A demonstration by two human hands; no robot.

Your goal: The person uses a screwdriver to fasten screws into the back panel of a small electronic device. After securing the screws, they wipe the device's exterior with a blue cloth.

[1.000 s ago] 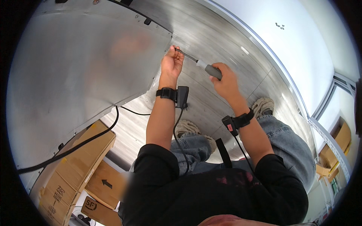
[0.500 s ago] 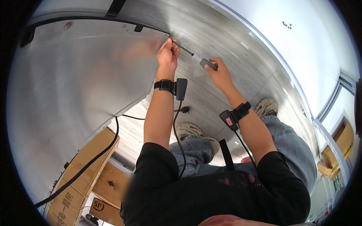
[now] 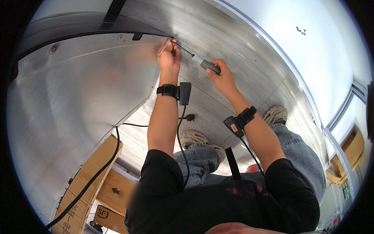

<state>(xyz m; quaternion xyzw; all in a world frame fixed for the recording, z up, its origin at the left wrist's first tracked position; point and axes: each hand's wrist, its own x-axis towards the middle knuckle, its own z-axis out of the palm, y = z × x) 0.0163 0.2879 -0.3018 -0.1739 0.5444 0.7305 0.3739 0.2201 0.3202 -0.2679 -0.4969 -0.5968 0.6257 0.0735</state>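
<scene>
Right, driving a fastener at the metal panel's (image 3: 89, 97) top edge.
Left hand (image 3: 168, 58) fingers pinch the screwdriver (image 3: 194, 58) tip there; right hand (image 3: 222, 76) wraps the handle — I'd keep the shaft square, turning slowly.

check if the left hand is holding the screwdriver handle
No, the right hand grips the screwdriver handle; the left hand pinches at its tip by the metal panel.

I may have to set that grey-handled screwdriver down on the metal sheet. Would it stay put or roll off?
The screwdriver looks rigid, with a thin straight shaft and rounded handle in the right hand, so it would probably roll. The metal sheet looks smooth and curved, so it could slide too.
</scene>
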